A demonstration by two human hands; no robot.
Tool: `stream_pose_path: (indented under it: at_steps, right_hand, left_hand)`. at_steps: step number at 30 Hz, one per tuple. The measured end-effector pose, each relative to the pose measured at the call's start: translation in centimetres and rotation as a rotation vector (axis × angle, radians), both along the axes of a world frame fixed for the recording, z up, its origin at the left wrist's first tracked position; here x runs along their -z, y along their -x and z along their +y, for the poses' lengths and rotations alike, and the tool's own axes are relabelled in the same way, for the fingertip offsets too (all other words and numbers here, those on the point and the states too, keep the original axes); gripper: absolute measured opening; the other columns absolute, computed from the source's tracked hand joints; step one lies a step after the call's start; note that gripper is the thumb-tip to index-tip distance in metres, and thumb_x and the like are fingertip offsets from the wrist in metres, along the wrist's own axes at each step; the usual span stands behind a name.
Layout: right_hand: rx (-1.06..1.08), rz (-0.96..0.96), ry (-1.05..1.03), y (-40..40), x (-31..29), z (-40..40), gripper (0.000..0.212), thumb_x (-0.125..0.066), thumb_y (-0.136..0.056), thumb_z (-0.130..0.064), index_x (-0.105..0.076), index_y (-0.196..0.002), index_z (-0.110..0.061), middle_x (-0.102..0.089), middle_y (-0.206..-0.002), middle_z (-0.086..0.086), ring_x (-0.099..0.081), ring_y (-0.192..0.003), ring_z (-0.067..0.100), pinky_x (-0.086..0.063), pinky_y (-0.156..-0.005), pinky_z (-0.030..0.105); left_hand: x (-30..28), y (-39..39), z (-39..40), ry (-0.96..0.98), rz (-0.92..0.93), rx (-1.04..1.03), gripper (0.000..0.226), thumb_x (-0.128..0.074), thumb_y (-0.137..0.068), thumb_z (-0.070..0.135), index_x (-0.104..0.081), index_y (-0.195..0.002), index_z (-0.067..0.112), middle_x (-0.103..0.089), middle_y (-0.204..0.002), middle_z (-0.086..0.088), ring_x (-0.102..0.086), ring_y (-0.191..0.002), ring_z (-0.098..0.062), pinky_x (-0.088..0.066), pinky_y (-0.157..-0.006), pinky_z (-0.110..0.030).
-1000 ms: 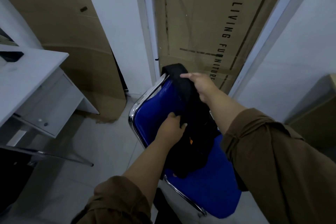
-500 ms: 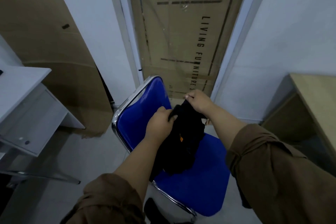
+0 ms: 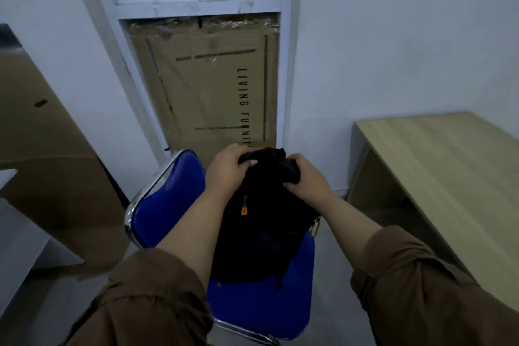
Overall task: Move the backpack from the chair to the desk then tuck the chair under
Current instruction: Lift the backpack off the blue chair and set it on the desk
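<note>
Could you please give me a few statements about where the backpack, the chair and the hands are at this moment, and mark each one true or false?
1. Both hands grip the top of the black backpack: the left hand and the right hand. True.
2. The backpack already lies on the wooden desk. False: it is over the seat of the blue chair.
3. The wooden desk stands to the right of the chair. True.
4. The backpack has green zipper pulls. False: the zipper pull is orange.
5. A cardboard box printed with "LIVING" stands behind the chair. True.
</note>
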State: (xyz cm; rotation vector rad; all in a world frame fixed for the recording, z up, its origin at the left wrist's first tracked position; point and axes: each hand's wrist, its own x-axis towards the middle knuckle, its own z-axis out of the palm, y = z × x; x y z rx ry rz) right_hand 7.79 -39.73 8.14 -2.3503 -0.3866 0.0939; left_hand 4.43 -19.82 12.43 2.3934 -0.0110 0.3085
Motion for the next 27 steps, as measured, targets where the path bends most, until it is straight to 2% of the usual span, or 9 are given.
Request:
stream_pose_path:
  at_steps: [3,5,7,9,12,15,21,24,27]
  right_hand:
    - [0.113,-0.007,-0.051,1.0,-0.9,-2.1,0.041,-0.069,-0.083,-0.024,-0.051,-0.119,-0.017,-0.063,-0.106,0.001,-0.056,-0.091,0.017,-0.038,-0.070,0.027]
    - [0.180,-0.035,-0.037,1.5,-2.0,-3.2,0.025,-0.066,-0.086,-0.027,-0.058,-0.105,-0.015,-0.066,-0.096,0.004,-0.059,-0.087,0.022,-0.036,-0.062,0.029]
    - [0.244,-0.079,-0.003,2.1,-3.2,-4.1,0.018,-0.063,-0.088,-0.028,-0.059,-0.094,-0.012,-0.064,-0.085,0.006,-0.060,-0.082,0.025,-0.034,-0.057,0.030]
    - [0.315,-0.118,0.015,2.9,-4.4,-4.9,0.022,-0.061,-0.089,-0.030,-0.059,-0.091,-0.008,-0.063,-0.081,0.008,-0.059,-0.078,0.026,-0.034,-0.058,0.031]
    - [0.427,-0.178,0.023,4.2,-6.0,-5.9,0.023,-0.061,-0.089,-0.032,-0.059,-0.088,-0.009,-0.064,-0.081,0.008,-0.059,-0.077,0.026,-0.038,-0.061,0.032]
    - [0.566,-0.223,0.018,5.5,-8.0,-7.2,0.019,-0.061,-0.088,-0.032,-0.057,-0.083,-0.015,-0.058,-0.076,0.001,-0.053,-0.073,0.021,-0.030,-0.051,0.027]
    - [0.865,-0.346,-0.026,8.8,-13.0,-12.5,0.019,-0.064,-0.085,-0.034,-0.065,-0.092,-0.016,-0.061,-0.079,0.000,-0.054,-0.076,0.020,-0.032,-0.062,0.030]
    - [0.995,-0.418,-0.095,11.6,-15.5,-16.5,0.015,-0.067,-0.082,-0.033,-0.065,-0.088,-0.020,-0.061,-0.076,-0.004,-0.056,-0.076,0.019,-0.033,-0.061,0.030]
    - [1.123,-0.495,-0.149,15.0,-17.7,-20.6,0.013,-0.069,-0.079,-0.033,-0.064,-0.082,-0.021,-0.060,-0.070,-0.007,-0.057,-0.072,0.017,-0.035,-0.055,0.027]
  left_hand:
    - [-1.5,-1.2,-0.9,0.063,0.011,0.058,0.012,-0.064,-0.086,0.023,-0.069,-0.098,0.022,-0.066,-0.095,0.002,-0.060,-0.092,-0.017,-0.049,-0.080,-0.034]
    - [-1.9,-1.9,-1.6,0.092,0.024,0.087,0.013,-0.065,-0.085,0.026,-0.070,-0.097,0.026,-0.070,-0.095,0.004,-0.063,-0.091,-0.016,-0.052,-0.083,-0.038]
    - [-2.3,-2.4,-2.2,0.104,0.012,0.137,0.012,-0.064,-0.084,0.029,-0.069,-0.095,0.030,-0.070,-0.093,0.008,-0.064,-0.092,-0.016,-0.053,-0.080,-0.037]
    - [-2.9,-2.8,-3.0,0.102,-0.017,0.189,0.007,-0.064,-0.085,0.029,-0.065,-0.092,0.030,-0.067,-0.089,0.011,-0.063,-0.091,-0.017,-0.052,-0.076,-0.034]
    - [-3.9,-3.3,-4.4,0.111,-0.048,0.261,0.013,-0.063,-0.087,0.030,-0.061,-0.100,0.031,-0.066,-0.100,0.008,-0.061,-0.092,-0.014,-0.050,-0.073,-0.030]
    - [-4.6,-3.7,-6.3,0.123,-0.068,0.340,0.020,-0.061,-0.088,0.037,-0.054,-0.104,0.028,-0.063,-0.104,0.006,-0.059,-0.092,-0.015,-0.051,-0.073,-0.032]
    - [-4.7,-3.8,-12.6,0.305,-0.014,0.451,0.045,-0.064,-0.088,0.037,-0.045,-0.125,0.021,-0.056,-0.117,0.004,-0.053,-0.099,-0.013,-0.045,-0.079,-0.029]
    - [-4.8,-3.1,-17.1,0.396,0.028,0.515,0.050,-0.065,-0.087,0.030,-0.042,-0.130,0.018,-0.056,-0.122,0.000,-0.053,-0.104,-0.014,-0.043,-0.081,-0.028]
    - [-5.1,-1.7,-22.6,0.489,0.106,0.595,0.056,-0.068,-0.086,0.031,-0.039,-0.132,0.017,-0.054,-0.122,0.001,-0.052,-0.107,-0.016,-0.042,-0.084,-0.030]
